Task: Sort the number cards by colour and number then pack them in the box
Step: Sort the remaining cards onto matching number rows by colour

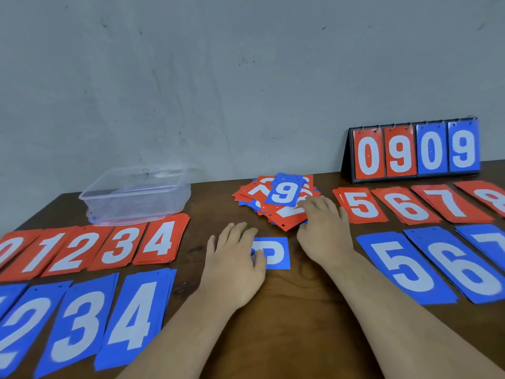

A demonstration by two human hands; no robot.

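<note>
A mixed heap of red and blue number cards (276,212) lies at the table's middle, a blue 9 card (285,191) on top. My right hand (323,228) rests at the heap's right edge, fingers touching the cards. My left hand (236,258) lies flat over the left part of a single blue card (276,253) in front of the heap, fingers straight. Sorted red stacks 0 to 4 (90,248) and blue stacks (82,321) lie at the left. Red stacks 5 to 8 (415,205) and blue stacks 5 to 7 (426,266) lie at the right. A clear plastic box (136,195) stands at the back left.
A black flip scoreboard (412,151) showing 0909 stands at the back right against the grey wall. The brown wooden table (295,310) shows bare wood between my forearms.
</note>
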